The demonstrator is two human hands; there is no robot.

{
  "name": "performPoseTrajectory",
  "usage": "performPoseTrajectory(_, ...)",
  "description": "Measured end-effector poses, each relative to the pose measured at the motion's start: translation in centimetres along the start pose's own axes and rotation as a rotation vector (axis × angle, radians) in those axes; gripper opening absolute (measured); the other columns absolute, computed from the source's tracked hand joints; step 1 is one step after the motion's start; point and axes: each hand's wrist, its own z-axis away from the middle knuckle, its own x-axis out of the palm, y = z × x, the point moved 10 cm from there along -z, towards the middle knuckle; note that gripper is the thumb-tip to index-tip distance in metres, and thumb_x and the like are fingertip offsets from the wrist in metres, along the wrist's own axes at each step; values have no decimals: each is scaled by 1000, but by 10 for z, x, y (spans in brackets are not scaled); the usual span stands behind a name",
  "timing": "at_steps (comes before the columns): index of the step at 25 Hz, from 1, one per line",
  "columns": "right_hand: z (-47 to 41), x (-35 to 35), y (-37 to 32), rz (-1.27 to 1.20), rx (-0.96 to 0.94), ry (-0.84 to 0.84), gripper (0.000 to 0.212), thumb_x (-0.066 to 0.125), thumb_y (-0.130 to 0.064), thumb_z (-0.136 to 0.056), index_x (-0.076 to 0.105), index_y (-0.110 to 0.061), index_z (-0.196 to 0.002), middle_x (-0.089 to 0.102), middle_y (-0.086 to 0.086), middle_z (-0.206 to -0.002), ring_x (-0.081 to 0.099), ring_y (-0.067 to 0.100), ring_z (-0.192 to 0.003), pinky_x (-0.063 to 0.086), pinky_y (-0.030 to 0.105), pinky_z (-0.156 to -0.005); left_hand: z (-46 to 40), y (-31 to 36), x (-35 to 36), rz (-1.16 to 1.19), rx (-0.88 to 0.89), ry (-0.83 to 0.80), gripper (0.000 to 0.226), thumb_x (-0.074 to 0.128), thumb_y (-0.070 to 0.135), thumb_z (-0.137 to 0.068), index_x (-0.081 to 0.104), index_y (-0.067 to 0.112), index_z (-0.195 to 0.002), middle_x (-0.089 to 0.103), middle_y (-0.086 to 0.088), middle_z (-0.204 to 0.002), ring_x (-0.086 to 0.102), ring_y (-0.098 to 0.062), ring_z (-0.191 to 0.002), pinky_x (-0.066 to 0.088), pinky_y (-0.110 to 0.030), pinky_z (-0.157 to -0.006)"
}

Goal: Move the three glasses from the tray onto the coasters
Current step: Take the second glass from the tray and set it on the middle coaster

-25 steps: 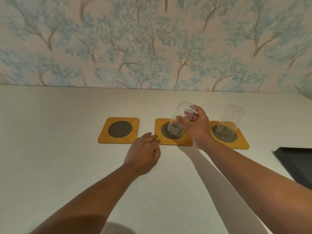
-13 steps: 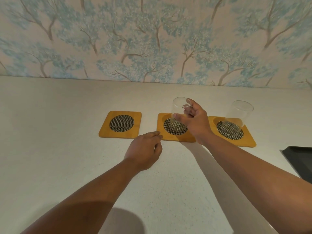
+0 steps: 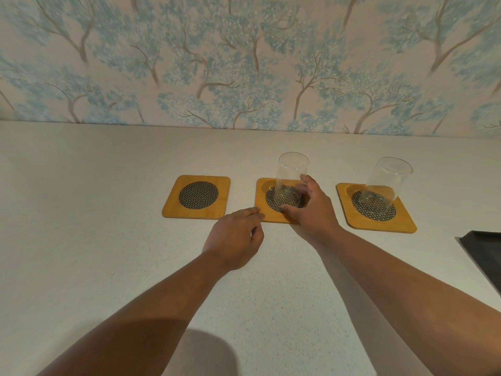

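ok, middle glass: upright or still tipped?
Upright. The middle glass stands base-down on the middle coaster, rim up. The right hand is around its lower part.

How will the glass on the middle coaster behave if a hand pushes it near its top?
The middle glass looks tall and narrow, so it would probably tip rather than slide. Its clear, smooth wall is likely slippery and fragile. The right hand grips it low, which probably steadies it.

Black tray (image 3: 485, 256) cut off by the right edge; middle coaster (image 3: 261, 210) partly hidden beneath right hand (image 3: 311, 210) fingers; third glass unseen.
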Motion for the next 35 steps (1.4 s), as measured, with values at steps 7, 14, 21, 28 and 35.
performPoseTrajectory(7, -3, 0, -2, 114, -29, 51, 90, 85, -43, -77, 42, -16, -151, 62, 2, -141, 57, 20, -127, 39, 24, -94, 0, -1, 1, -2, -5, -9, 40, 47, 37, -99, 66, 25, -132, 56, 8, -146, 57, -10, -125, 49, -34, -102)
performPoseTrajectory(14, -3, 0, -4, 175, -52, 57, 82, 81, -46, -80, 46, -16, -147, 62, 1, -139, 58, 21, -124, 41, 24, -91, 1, 0, 1, -12, -7, -8, 41, 46, 37, -99, 66, 25, -132, 56, 8, -146, 58, -11, -125, 50, -35, -101)
performPoseTrajectory(21, -3, 0, -5, 197, -61, 61, 81, 80, -46, -81, 46, -13, -147, 62, 3, -139, 57, 22, -125, 42, 26, -93, 1, 0, 2, -10, -5, -9, 42, 45, 37, -98, 66, 25, -132, 56, 8, -146, 57, -11, -125, 50, -36, -101)
performPoseTrajectory(28, -3, -1, -6, 199, -65, 71, 80, 81, -46, -80, 48, -13, -144, 64, 4, -137, 58, 22, -124, 43, 26, -92, 1, -1, 1, 12, -4, 9, 39, 48, 35, -97, 68, 25, -129, 58, 8, -144, 59, -9, -122, 50, -31, -99)
performPoseTrajectory(35, -5, -1, -4, 195, -63, 80, 79, 82, -47, -78, 49, -14, -143, 64, 3, -137, 59, 22, -123, 42, 25, -90, 0, -1, 2, 0, -2, 7, 40, 47, 37, -98, 67, 26, -131, 57, 9, -145, 59, -9, -123, 50, -34, -100)
